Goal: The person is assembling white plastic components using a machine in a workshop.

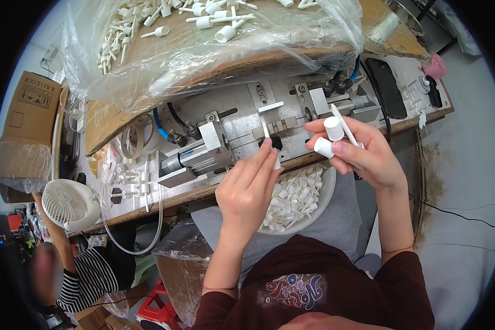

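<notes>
My left hand (245,184) reaches over a metal fixture (283,124) on the bench, fingers pressed together. It pinches a white cap with a stem (265,127); the stem points into the fixture, and part of the cap shows below the fingers. To its right, my right hand (371,151) is closed around several white stemmed caps. One cap (333,128) stands upright by the fingertips, another (323,147) points left, and a white stem (344,125) sticks up past them. Below the hands, a white basin (331,192) on my lap holds many small white caps.
Pneumatic cylinders (195,159) flank the fixture. Behind it, a cardboard sheet (110,124) bears a clear plastic bag (203,71) with many stemmed caps. A white fan (70,204) stands at the left, near another person's arm (52,225). A black phone-like slab (386,88) lies right.
</notes>
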A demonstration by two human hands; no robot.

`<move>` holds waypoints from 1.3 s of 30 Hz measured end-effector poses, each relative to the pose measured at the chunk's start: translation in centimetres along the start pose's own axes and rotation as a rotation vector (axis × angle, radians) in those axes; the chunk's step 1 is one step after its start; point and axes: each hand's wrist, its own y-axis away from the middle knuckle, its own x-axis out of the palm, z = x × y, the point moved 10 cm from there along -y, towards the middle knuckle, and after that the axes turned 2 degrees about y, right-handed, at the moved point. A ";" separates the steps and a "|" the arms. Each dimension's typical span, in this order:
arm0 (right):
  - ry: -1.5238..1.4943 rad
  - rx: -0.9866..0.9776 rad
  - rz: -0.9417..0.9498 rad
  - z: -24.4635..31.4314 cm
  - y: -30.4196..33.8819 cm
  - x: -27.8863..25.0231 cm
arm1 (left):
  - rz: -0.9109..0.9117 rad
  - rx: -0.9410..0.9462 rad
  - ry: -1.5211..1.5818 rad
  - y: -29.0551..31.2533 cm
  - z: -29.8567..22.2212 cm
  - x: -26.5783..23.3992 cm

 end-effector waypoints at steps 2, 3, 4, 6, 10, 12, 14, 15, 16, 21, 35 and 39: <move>0.017 -0.012 -0.025 0.4 0.2 0.3 | 0.039 -0.002 -0.097 0.0 -0.2 0.6; 0.025 -0.021 -0.041 0.4 0.4 0.3 | 0.041 0.026 -0.108 -0.2 -0.4 0.6; 0.033 -0.031 -0.057 0.3 0.7 0.3 | 0.043 0.054 -0.119 -0.3 -0.5 0.7; 0.054 -0.072 -0.097 0.4 1.1 0.2 | 0.054 0.077 -0.122 -0.7 -0.6 0.8; 0.135 -0.133 -0.158 1.2 2.0 -0.4 | 0.072 0.053 -0.102 -0.8 -0.3 0.8; 0.207 -0.162 -0.185 1.6 2.4 -0.2 | 0.063 0.033 -0.104 -0.7 -0.2 0.8; 0.306 -0.221 -0.206 2.0 2.8 0.4 | 0.044 0.001 -0.109 -0.7 -0.1 0.7; 0.363 -0.254 -0.210 2.2 2.9 0.6 | 0.038 -0.020 -0.080 -0.6 0.1 0.6; 0.433 -0.290 -0.197 2.3 3.0 0.8 | 0.032 -0.041 -0.051 -0.6 0.2 0.5; 0.691 -0.530 -0.064 3.1 3.8 3.5 | 0.197 -0.563 0.913 2.5 1.9 2.6; 0.870 -0.715 -0.427 3.4 4.5 1.3 | 0.063 -0.500 1.219 2.5 1.5 1.4; 0.803 -0.568 -0.443 1.4 4.0 1.1 | 0.002 -0.405 0.948 2.2 1.7 0.8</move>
